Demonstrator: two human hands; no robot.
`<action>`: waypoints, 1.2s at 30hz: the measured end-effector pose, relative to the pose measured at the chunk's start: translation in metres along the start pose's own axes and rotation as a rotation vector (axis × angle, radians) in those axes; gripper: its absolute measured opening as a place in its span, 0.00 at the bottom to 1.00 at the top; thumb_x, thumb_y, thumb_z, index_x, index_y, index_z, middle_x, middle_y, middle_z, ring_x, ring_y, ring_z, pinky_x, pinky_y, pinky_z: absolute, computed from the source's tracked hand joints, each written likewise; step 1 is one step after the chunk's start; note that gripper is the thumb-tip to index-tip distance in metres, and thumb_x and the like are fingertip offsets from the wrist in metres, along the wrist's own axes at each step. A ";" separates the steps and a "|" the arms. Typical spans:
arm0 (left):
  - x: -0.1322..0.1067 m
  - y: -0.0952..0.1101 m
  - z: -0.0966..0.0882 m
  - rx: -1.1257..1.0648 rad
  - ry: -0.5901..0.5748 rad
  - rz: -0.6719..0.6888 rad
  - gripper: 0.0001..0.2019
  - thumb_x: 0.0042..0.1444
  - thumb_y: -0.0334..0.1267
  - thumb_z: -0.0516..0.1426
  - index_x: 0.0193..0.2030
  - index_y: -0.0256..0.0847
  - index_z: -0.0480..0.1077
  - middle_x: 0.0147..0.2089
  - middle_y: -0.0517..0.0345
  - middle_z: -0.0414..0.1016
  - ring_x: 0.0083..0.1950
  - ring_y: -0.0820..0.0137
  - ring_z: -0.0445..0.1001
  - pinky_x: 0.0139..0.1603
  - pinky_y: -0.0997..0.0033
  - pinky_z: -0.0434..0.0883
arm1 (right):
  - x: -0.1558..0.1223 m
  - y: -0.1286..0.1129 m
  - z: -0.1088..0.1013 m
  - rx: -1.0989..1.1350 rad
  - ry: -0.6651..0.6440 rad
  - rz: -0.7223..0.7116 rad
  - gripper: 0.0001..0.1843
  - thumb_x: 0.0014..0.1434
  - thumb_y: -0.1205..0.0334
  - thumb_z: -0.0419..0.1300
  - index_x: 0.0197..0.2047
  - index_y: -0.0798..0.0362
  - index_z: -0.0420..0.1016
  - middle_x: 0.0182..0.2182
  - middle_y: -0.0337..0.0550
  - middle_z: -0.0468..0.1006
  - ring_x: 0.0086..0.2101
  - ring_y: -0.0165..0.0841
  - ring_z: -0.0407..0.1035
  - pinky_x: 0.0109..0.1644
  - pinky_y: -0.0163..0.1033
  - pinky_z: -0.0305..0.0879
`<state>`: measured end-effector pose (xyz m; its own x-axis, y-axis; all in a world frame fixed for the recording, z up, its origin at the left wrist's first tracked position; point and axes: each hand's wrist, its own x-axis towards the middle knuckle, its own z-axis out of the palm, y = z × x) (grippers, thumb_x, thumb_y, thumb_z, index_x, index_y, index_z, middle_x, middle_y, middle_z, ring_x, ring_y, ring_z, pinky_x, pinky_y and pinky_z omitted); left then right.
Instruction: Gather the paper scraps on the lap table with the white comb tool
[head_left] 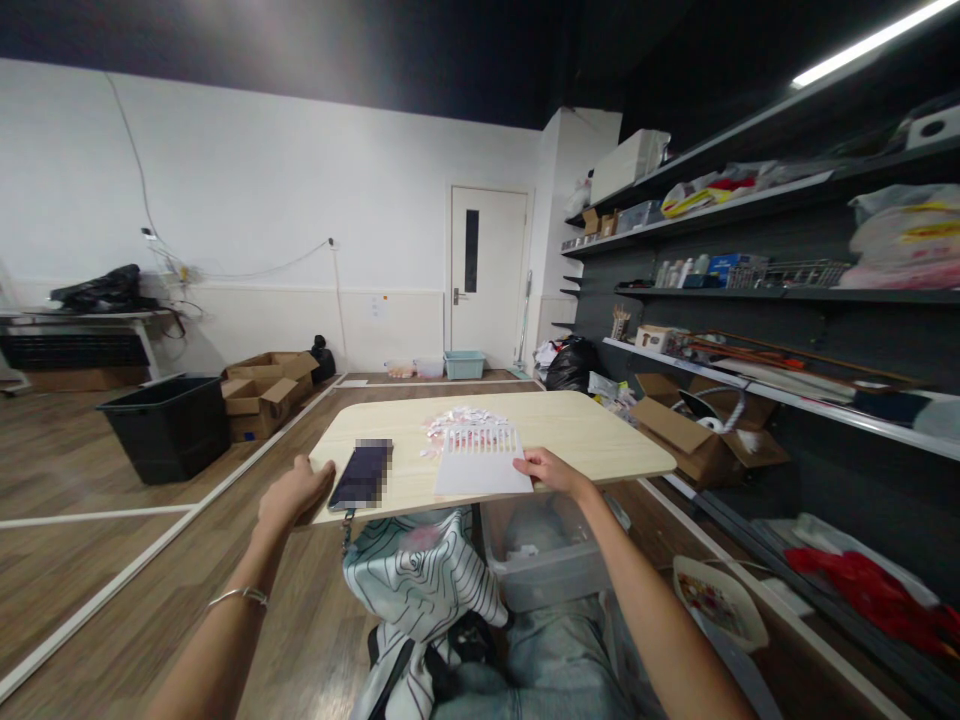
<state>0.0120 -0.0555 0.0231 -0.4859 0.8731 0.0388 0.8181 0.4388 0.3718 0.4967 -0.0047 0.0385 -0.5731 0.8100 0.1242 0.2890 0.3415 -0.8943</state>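
My left hand (pixel 296 487) grips the left edge of a small pale wooden tabletop (pixel 585 425), its fingers partly hidden by the board's edge. Right beside it lies a dark smartphone (pixel 358 475) with a strap hanging over the front edge. My right hand (pixel 551 470) pinches the right side of a flat white sheet (pixel 480 472) with comb-like slots along its far edge. The sheet lies on the tabletop near its front. Touching its slotted end is a spread of small white and pinkish pieces (pixel 457 418), too small to make out.
Below the tabletop are a striped cloth bag (pixel 420 565) and a clear plastic bin (pixel 540 570). A black bin (pixel 169 430) and cardboard boxes (pixel 259 395) stand to the left. Loaded shelves (pixel 750 292) line the right wall, with an open carton (pixel 697 440) beside them.
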 end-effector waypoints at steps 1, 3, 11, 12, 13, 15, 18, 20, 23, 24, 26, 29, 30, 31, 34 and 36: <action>-0.001 0.000 0.000 0.006 -0.003 -0.004 0.39 0.63 0.62 0.42 0.65 0.30 0.66 0.57 0.25 0.78 0.55 0.39 0.79 0.50 0.47 0.73 | 0.000 0.001 0.000 0.010 0.001 0.005 0.38 0.47 0.23 0.65 0.30 0.56 0.75 0.25 0.38 0.71 0.27 0.30 0.61 0.32 0.35 0.57; -0.001 0.001 -0.001 0.010 -0.006 -0.004 0.39 0.64 0.62 0.41 0.65 0.30 0.66 0.58 0.25 0.78 0.55 0.39 0.79 0.51 0.47 0.73 | 0.000 0.001 0.000 0.018 0.003 0.011 0.39 0.46 0.23 0.66 0.30 0.56 0.75 0.25 0.38 0.71 0.28 0.30 0.62 0.32 0.35 0.57; -0.002 0.000 0.000 0.003 0.001 0.006 0.39 0.64 0.62 0.41 0.66 0.29 0.65 0.58 0.24 0.77 0.55 0.38 0.79 0.50 0.46 0.73 | 0.002 -0.001 0.001 0.053 0.142 -0.053 0.39 0.48 0.23 0.64 0.31 0.56 0.76 0.27 0.41 0.75 0.30 0.32 0.63 0.35 0.37 0.58; -0.002 0.000 0.000 0.005 0.002 0.005 0.39 0.64 0.62 0.41 0.66 0.30 0.65 0.58 0.25 0.78 0.55 0.38 0.79 0.50 0.46 0.73 | 0.003 -0.001 0.001 0.054 0.154 -0.051 0.39 0.48 0.23 0.64 0.31 0.56 0.76 0.26 0.41 0.74 0.30 0.32 0.62 0.35 0.37 0.58; -0.002 -0.001 0.000 0.006 0.005 0.006 0.39 0.64 0.62 0.41 0.66 0.30 0.65 0.58 0.25 0.78 0.55 0.38 0.79 0.50 0.46 0.73 | 0.003 -0.002 0.002 0.045 0.156 -0.046 0.39 0.48 0.22 0.64 0.30 0.56 0.75 0.25 0.40 0.73 0.29 0.32 0.62 0.34 0.37 0.57; -0.002 -0.001 0.000 0.004 0.013 0.010 0.39 0.64 0.62 0.42 0.66 0.30 0.66 0.57 0.25 0.78 0.54 0.38 0.79 0.50 0.46 0.73 | 0.002 -0.002 0.003 0.015 0.142 -0.036 0.38 0.47 0.22 0.64 0.27 0.55 0.73 0.22 0.37 0.70 0.26 0.30 0.59 0.33 0.37 0.56; 0.000 -0.002 0.001 -0.006 0.026 0.020 0.39 0.63 0.62 0.43 0.65 0.29 0.67 0.55 0.24 0.79 0.52 0.38 0.80 0.49 0.46 0.73 | 0.000 -0.005 0.003 -0.013 0.100 -0.027 0.37 0.48 0.23 0.64 0.24 0.54 0.71 0.20 0.35 0.67 0.24 0.29 0.58 0.31 0.36 0.55; 0.001 -0.003 0.002 -0.007 0.028 0.019 0.39 0.63 0.62 0.43 0.64 0.29 0.67 0.55 0.24 0.79 0.52 0.38 0.80 0.49 0.46 0.73 | -0.001 -0.006 0.002 -0.019 0.077 -0.018 0.37 0.48 0.23 0.64 0.24 0.54 0.70 0.19 0.35 0.66 0.24 0.29 0.58 0.31 0.36 0.54; 0.003 -0.003 0.003 -0.001 0.025 0.016 0.39 0.62 0.62 0.44 0.65 0.30 0.67 0.54 0.25 0.79 0.52 0.39 0.80 0.49 0.46 0.73 | -0.002 -0.006 0.002 -0.017 0.054 -0.003 0.37 0.47 0.24 0.64 0.24 0.54 0.71 0.20 0.35 0.66 0.24 0.28 0.58 0.30 0.35 0.54; 0.003 -0.003 0.003 0.001 0.021 0.016 0.39 0.62 0.62 0.43 0.65 0.30 0.67 0.55 0.25 0.79 0.52 0.38 0.80 0.49 0.46 0.73 | -0.002 -0.006 0.002 -0.016 0.049 -0.001 0.36 0.47 0.24 0.64 0.24 0.54 0.71 0.20 0.35 0.67 0.24 0.28 0.58 0.30 0.35 0.54; 0.003 -0.004 0.003 0.001 0.014 0.017 0.40 0.63 0.63 0.42 0.66 0.29 0.66 0.56 0.25 0.79 0.54 0.38 0.79 0.50 0.46 0.73 | -0.001 -0.005 0.002 -0.016 0.041 0.001 0.36 0.48 0.25 0.64 0.25 0.54 0.71 0.20 0.35 0.67 0.24 0.28 0.59 0.29 0.35 0.55; 0.004 -0.004 0.005 -0.003 0.016 0.016 0.41 0.63 0.63 0.41 0.66 0.29 0.65 0.56 0.24 0.78 0.54 0.37 0.79 0.51 0.45 0.73 | -0.001 -0.005 0.002 -0.020 0.032 0.000 0.36 0.48 0.25 0.65 0.25 0.55 0.72 0.20 0.36 0.68 0.24 0.29 0.59 0.30 0.35 0.55; 0.004 -0.005 0.005 -0.004 0.022 0.018 0.41 0.63 0.63 0.42 0.66 0.29 0.65 0.56 0.24 0.78 0.54 0.37 0.79 0.51 0.45 0.73 | -0.002 -0.005 0.002 -0.022 0.025 -0.001 0.35 0.49 0.26 0.65 0.25 0.55 0.72 0.21 0.36 0.68 0.24 0.29 0.60 0.30 0.35 0.56; 0.004 -0.005 0.006 -0.005 0.027 0.020 0.41 0.62 0.63 0.42 0.66 0.29 0.65 0.55 0.24 0.78 0.53 0.38 0.80 0.51 0.45 0.73 | -0.002 -0.005 0.001 -0.022 0.022 -0.002 0.35 0.49 0.26 0.65 0.26 0.55 0.73 0.21 0.36 0.68 0.24 0.29 0.60 0.30 0.35 0.56; 0.004 -0.006 0.007 -0.012 0.034 0.020 0.40 0.62 0.64 0.42 0.66 0.30 0.66 0.55 0.25 0.79 0.53 0.38 0.80 0.51 0.45 0.73 | -0.002 -0.004 0.000 -0.013 0.047 -0.012 0.35 0.50 0.27 0.65 0.26 0.55 0.73 0.22 0.37 0.69 0.25 0.29 0.59 0.30 0.35 0.55; 0.004 -0.006 0.007 -0.016 0.034 0.017 0.40 0.63 0.64 0.42 0.66 0.30 0.66 0.55 0.25 0.79 0.54 0.38 0.79 0.51 0.45 0.73 | -0.002 -0.004 -0.002 0.007 0.097 -0.029 0.35 0.51 0.26 0.64 0.27 0.55 0.73 0.22 0.38 0.70 0.27 0.31 0.60 0.32 0.36 0.56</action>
<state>0.0073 -0.0534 0.0147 -0.4823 0.8727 0.0763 0.8214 0.4203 0.3856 0.4980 -0.0072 0.0422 -0.5042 0.8423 0.1905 0.2675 0.3621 -0.8929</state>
